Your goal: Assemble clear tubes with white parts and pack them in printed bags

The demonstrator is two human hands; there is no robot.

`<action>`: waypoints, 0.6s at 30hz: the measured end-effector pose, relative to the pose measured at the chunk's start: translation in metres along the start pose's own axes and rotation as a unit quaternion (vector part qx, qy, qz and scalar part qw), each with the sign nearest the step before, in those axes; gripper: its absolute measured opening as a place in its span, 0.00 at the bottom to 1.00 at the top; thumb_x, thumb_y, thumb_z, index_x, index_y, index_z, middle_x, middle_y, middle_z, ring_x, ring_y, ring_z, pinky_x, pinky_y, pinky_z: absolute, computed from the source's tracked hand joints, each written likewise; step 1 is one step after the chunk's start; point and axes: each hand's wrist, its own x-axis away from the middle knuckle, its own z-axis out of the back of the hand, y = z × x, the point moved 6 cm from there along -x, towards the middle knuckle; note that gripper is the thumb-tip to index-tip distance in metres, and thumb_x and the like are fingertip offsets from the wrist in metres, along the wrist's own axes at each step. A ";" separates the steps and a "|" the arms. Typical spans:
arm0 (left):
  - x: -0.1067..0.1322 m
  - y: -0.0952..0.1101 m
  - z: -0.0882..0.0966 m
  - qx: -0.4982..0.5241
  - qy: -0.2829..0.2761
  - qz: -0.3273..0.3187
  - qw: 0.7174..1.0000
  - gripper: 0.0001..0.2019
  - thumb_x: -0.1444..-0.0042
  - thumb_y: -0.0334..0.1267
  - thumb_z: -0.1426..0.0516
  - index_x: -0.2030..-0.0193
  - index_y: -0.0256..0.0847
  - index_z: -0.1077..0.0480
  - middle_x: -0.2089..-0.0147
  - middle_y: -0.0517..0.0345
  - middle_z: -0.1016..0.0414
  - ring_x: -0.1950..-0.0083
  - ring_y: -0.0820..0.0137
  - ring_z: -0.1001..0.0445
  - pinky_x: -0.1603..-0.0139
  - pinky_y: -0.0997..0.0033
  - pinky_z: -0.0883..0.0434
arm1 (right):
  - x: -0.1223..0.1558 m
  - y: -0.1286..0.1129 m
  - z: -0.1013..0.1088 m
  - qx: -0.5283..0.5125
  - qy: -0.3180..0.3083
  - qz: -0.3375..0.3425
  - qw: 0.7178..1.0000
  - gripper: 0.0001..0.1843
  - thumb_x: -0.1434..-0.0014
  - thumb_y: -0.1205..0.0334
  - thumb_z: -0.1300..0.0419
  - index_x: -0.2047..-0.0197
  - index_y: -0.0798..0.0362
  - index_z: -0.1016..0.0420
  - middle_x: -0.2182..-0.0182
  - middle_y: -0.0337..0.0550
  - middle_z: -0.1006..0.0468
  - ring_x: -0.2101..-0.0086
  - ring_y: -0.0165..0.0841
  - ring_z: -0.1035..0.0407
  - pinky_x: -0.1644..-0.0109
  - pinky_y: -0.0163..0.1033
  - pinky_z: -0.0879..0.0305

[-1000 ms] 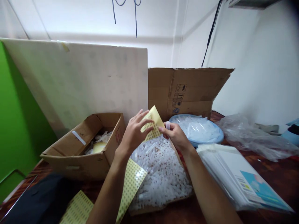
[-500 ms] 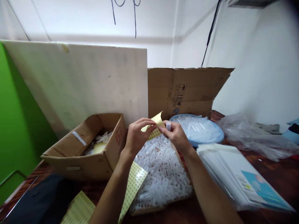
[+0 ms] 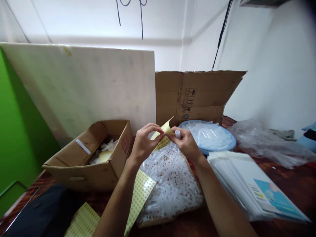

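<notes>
Between both hands is a bent yellow sticker sheet (image 3: 166, 127) with rows of small dots. My left hand (image 3: 147, 140) pinches its left part between thumb and fingers. My right hand (image 3: 185, 141) grips the right part of the sheet and also keeps a small whitish plastic tube (image 3: 177, 134) between its fingers. Under the hands lies a shallow cardboard tray (image 3: 170, 220) heaped with small translucent plastic pieces (image 3: 172, 181). A second dotted sticker sheet (image 3: 142, 191) rests by the tray's left side, partly behind my left forearm.
An open cardboard box (image 3: 81, 177) with white scraps stands left. Behind are a blue basin (image 3: 232, 141) of clear tubes and an upright cardboard flap (image 3: 202, 89). On the right lie stacked plastic packets (image 3: 247, 184) and clear plastic wrap (image 3: 266, 141). Another sticker sheet (image 3: 82, 220) lies front left.
The sticker sheet is bent slightly differently, its upper corner shifted a little right. The tube in my right hand tilts a bit more. Both hands stay almost in place.
</notes>
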 end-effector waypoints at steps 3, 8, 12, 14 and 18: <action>0.000 0.000 0.000 -0.005 -0.007 -0.001 1.000 0.03 0.41 0.30 0.34 0.61 0.42 0.21 0.58 0.56 0.19 0.56 0.67 0.20 0.52 0.66 0.23 | 0.000 0.000 -0.001 0.008 0.001 0.006 1.000 0.09 0.35 0.56 0.35 0.61 0.52 0.18 0.69 0.39 0.23 0.66 0.34 0.31 0.62 0.38 0.37; 0.001 0.000 -0.001 -0.008 -0.023 -0.013 1.000 0.03 0.40 0.30 0.35 0.60 0.42 0.22 0.58 0.56 0.20 0.56 0.68 0.20 0.52 0.66 0.24 | -0.001 0.001 0.000 0.014 0.000 0.011 1.000 0.08 0.35 0.57 0.35 0.60 0.52 0.18 0.68 0.40 0.22 0.65 0.35 0.30 0.61 0.38 0.36; 0.001 0.001 -0.002 -0.021 -0.042 -0.043 0.998 0.01 0.37 0.32 0.37 0.59 0.41 0.24 0.56 0.54 0.22 0.54 0.68 0.22 0.52 0.66 0.25 | 0.000 0.000 0.000 0.016 -0.004 0.006 1.000 0.08 0.36 0.58 0.36 0.62 0.53 0.18 0.68 0.40 0.23 0.65 0.35 0.30 0.61 0.38 0.36; 0.001 0.001 -0.002 -0.030 -0.049 -0.056 0.997 0.01 0.35 0.31 0.39 0.59 0.40 0.27 0.55 0.53 0.24 0.53 0.68 0.23 0.51 0.66 0.26 | 0.000 -0.001 -0.001 0.011 -0.007 0.002 1.000 0.08 0.37 0.59 0.36 0.63 0.53 0.19 0.69 0.39 0.23 0.67 0.34 0.32 0.62 0.37 0.38; 0.002 0.003 -0.004 -0.035 -0.061 -0.062 0.996 0.02 0.33 0.30 0.42 0.58 0.40 0.30 0.53 0.51 0.27 0.51 0.66 0.26 0.49 0.64 0.27 | 0.001 0.005 -0.002 -0.030 0.016 -0.031 0.999 0.06 0.38 0.60 0.36 0.65 0.54 0.22 0.76 0.34 0.30 0.75 0.29 0.41 0.70 0.36 0.44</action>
